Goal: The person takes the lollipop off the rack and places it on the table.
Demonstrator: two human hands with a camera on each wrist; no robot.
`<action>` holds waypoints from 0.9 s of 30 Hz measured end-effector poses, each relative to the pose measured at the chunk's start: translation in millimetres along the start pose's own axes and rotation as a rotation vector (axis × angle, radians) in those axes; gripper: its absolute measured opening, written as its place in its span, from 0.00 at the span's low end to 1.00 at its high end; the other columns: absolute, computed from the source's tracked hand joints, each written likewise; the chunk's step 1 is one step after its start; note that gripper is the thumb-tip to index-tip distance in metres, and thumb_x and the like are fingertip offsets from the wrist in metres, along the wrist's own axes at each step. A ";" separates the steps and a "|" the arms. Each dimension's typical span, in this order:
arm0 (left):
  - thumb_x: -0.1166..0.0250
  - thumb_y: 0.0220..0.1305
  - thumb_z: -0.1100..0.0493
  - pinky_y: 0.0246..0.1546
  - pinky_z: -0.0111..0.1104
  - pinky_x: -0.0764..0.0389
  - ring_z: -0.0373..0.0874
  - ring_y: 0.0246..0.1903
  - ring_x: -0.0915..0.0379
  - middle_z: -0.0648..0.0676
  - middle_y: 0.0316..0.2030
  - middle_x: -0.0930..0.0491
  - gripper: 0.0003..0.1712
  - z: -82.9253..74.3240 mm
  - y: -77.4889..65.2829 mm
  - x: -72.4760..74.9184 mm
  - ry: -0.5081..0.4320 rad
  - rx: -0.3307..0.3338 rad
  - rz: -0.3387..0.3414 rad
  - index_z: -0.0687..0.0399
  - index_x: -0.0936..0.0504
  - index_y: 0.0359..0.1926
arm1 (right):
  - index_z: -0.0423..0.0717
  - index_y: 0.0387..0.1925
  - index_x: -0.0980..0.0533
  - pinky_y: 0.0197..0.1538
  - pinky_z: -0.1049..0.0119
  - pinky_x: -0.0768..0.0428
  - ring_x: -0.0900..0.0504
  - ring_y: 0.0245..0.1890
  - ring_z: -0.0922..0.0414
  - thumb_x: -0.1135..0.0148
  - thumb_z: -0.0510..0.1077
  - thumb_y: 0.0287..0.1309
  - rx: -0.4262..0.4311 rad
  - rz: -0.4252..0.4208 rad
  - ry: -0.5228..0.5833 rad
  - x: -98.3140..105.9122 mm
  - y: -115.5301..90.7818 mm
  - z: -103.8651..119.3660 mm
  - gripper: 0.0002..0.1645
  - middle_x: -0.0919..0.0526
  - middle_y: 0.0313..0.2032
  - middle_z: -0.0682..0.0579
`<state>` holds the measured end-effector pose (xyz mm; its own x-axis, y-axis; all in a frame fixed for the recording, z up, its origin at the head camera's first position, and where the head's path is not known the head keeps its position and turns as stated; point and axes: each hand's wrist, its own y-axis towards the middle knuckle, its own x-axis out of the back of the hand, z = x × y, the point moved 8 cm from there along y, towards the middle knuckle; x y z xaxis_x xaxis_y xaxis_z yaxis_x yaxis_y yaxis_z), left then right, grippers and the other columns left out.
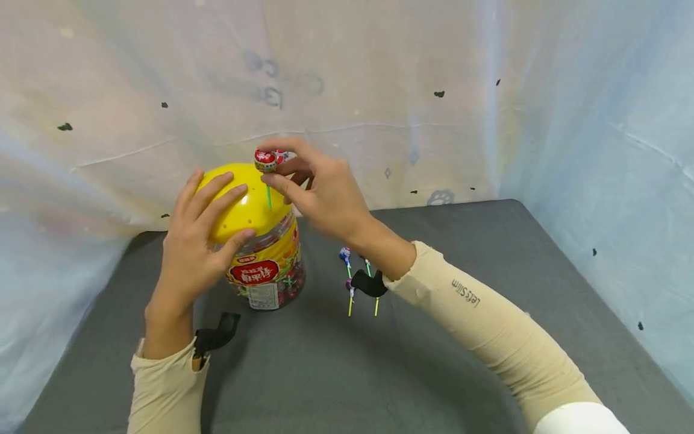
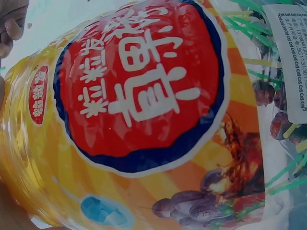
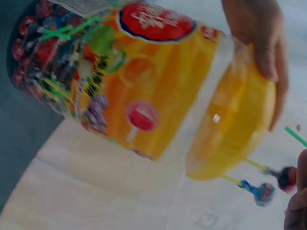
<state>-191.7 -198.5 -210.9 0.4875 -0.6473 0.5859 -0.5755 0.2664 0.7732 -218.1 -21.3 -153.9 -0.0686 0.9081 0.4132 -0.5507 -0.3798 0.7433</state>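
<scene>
A clear plastic jar point(image 1: 291, 256) with a yellow and red label stands on the table, lollipops visible through its lower wall. My left hand point(image 1: 197, 241) grips its domed yellow lid point(image 1: 255, 211), fingers spread over the top. Small holes dot the lid. Above it, my right hand point(image 1: 336, 193) pinches a red-wrapped lollipop point(image 1: 265, 158) near its head, green stick point(image 1: 268, 198) pointing down. Whether that stick touches the lid, I cannot tell. In the right wrist view, a blue-wrapped lollipop point(image 3: 264, 194) and a dark red one point(image 3: 287, 179) have yellow sticks reaching the lid's far side.
Several lollipops lie on the grey table right of the jar, among them a blue one point(image 1: 345, 254) and a purple one point(image 1: 350, 284), partly behind a black strap point(image 1: 370, 283) at my right wrist. Pale curtains point(image 1: 379, 90) enclose the table point(image 1: 434, 361).
</scene>
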 end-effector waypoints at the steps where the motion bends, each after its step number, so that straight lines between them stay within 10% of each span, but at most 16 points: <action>1: 0.48 0.64 0.25 0.73 0.61 0.47 0.59 0.77 0.53 0.56 0.70 0.31 0.43 0.1 -0.7 0.1 -0.003 0.002 -0.002 0.50 0.23 0.65 | 0.44 0.58 0.24 0.37 0.72 0.17 0.13 0.31 0.60 0.33 0.40 0.62 0.006 -0.010 0.012 3.1 -0.5 1.3 0.22 0.11 0.43 0.48; 9: 0.49 0.64 0.25 0.73 0.61 0.48 0.58 0.77 0.53 0.55 0.70 0.31 0.42 -0.4 -2.9 -3.2 0.005 0.021 0.000 0.48 0.24 0.65 | 0.44 0.56 0.22 0.29 0.65 0.18 0.20 0.20 0.63 0.30 0.40 0.59 -0.031 -0.048 0.035 28.6 -21.1 -10.6 0.23 0.10 0.33 0.49; 27: 0.48 0.64 0.25 0.71 0.63 0.47 0.58 0.76 0.52 0.54 0.69 0.30 0.40 -6.1 -0.5 -12.2 -0.007 0.051 0.001 0.46 0.23 0.64 | 0.53 0.55 0.20 0.20 0.68 0.31 0.20 0.20 0.58 0.31 0.43 0.61 -0.402 -0.063 -0.043 80.1 -118.7 -85.6 0.20 0.10 0.30 0.51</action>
<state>-193.3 -186.4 -217.0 0.4825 -0.6518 0.5851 -0.6090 0.2305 0.7589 -229.4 111.7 -254.1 0.0057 0.9160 0.4012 -0.8345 -0.2167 0.5066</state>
